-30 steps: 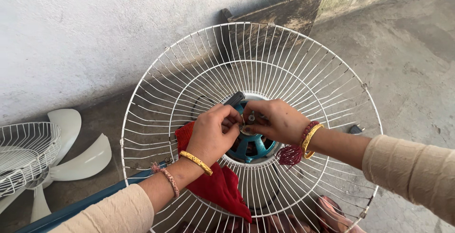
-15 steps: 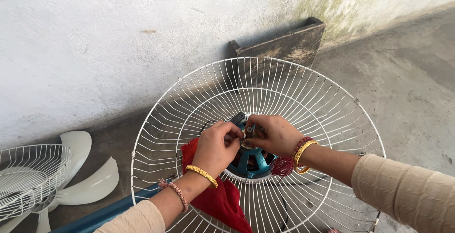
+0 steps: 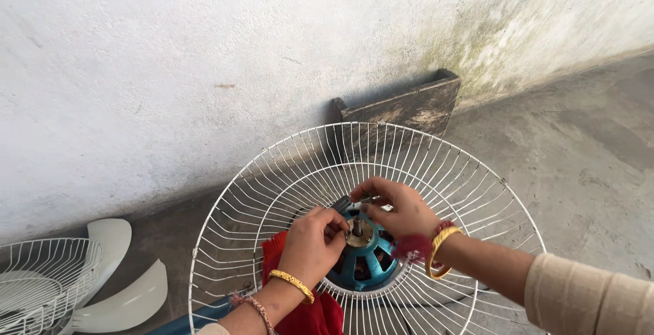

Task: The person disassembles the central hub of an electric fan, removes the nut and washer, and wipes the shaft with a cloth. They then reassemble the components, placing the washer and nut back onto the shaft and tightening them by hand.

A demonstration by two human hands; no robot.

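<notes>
both hands working at the hub of the white wire guard (image 3: pixel 381 171), guard sitting on blue motor (image 3: pixel 368 263). left hand (image 3: pixel 313 243) & right hand (image 3: pixel 398 209) curling fingers round sthg small by the shaft (image 3: pixel 356 227), can't tell what. blades (image 3: pixel 116 287) already off, lying left of guard; guard not off yet.

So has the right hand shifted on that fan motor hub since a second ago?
Hardly: the right hand still sits at the blue motor hub inside the wire guard; the camera moved.
</notes>
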